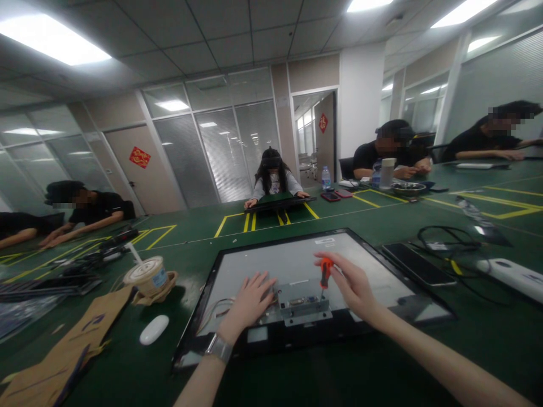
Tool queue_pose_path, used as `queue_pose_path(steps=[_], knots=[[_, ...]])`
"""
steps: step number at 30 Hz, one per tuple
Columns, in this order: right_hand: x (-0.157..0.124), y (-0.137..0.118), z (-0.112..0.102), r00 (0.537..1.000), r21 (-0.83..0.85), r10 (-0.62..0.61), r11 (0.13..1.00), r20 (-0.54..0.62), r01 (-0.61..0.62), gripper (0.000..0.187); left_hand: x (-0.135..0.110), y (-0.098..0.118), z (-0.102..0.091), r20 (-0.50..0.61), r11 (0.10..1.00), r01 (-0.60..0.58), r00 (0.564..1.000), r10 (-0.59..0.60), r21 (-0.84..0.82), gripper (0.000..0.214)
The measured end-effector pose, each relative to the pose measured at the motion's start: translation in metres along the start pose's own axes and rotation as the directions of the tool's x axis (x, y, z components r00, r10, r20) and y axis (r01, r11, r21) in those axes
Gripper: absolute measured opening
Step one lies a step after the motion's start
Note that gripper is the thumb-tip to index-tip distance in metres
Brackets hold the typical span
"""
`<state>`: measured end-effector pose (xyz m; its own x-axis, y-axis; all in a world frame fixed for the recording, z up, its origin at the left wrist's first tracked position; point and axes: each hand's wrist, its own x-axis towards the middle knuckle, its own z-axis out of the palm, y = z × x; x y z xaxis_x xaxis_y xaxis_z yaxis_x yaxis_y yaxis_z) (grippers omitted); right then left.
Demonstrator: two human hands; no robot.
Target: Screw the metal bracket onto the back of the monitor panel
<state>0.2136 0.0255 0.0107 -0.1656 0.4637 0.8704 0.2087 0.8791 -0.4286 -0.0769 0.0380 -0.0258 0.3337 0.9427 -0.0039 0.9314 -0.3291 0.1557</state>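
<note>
Screwdriver: gripped near-upright by right hand, tip at bracket, apparently for straight pressure.
Left hand: spread flat, left of bracket, probably steadying panel.
Panel: flat on near table, likely for support.

Scene viewed from wearer's head, at near side of green table; camera faced forward and down. Left hand, right hand and flat panel shown close, in lower half. Person opposite seen farther off; glass partition and ceiling taken in above. Far table edge slanted upward to right.
</note>
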Motion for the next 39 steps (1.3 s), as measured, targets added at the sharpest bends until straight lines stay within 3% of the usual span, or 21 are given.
queue_pose_path(steps=[6, 10, 14, 19, 27, 34, 39], knots=[[0.006, -0.004, 0.003, 0.991, -0.088, -0.055, 0.995, -0.119, 0.045, 0.022, 0.000, -0.002, 0.001, 0.001, 1.000, -0.010, 1.000, 0.010, -0.001, 0.048], [0.006, -0.004, 0.003, 0.991, -0.066, -0.050, 0.997, -0.125, 0.042, 0.015, 0.001, -0.003, 0.002, 0.005, 1.000, -0.006, 1.000, 0.006, 0.005, 0.048], [0.002, -0.006, 0.004, 0.986, -0.092, -0.056, 0.995, -0.155, 0.042, 0.019, 0.002, -0.003, 0.003, 0.006, 1.000, -0.007, 1.000, 0.007, 0.029, 0.048], [-0.001, -0.008, 0.006, 0.993, -0.051, -0.099, 0.994, -0.069, 0.096, 0.039, 0.002, -0.003, 0.004, -0.009, 0.999, -0.013, 1.000, 0.013, 0.034, 0.048], [-0.004, -0.004, 0.005, 0.990, -0.114, -0.141, 0.983, 0.033, 0.143, 0.043, 0.001, 0.000, 0.001, -0.008, 1.000, -0.003, 1.000, 0.003, 0.031, 0.048], [0.001, -0.002, 0.008, 0.985, -0.162, -0.142, 0.979, -0.103, 0.124, 0.036, 0.002, -0.004, 0.005, -0.011, 0.999, -0.013, 1.000, 0.013, 0.031, 0.048], [0.004, 0.000, 0.002, 0.984, -0.147, -0.136, 0.982, -0.118, 0.118, 0.024, 0.002, -0.003, 0.004, -0.004, 1.000, -0.007, 1.000, 0.007, 0.030, 0.048]])
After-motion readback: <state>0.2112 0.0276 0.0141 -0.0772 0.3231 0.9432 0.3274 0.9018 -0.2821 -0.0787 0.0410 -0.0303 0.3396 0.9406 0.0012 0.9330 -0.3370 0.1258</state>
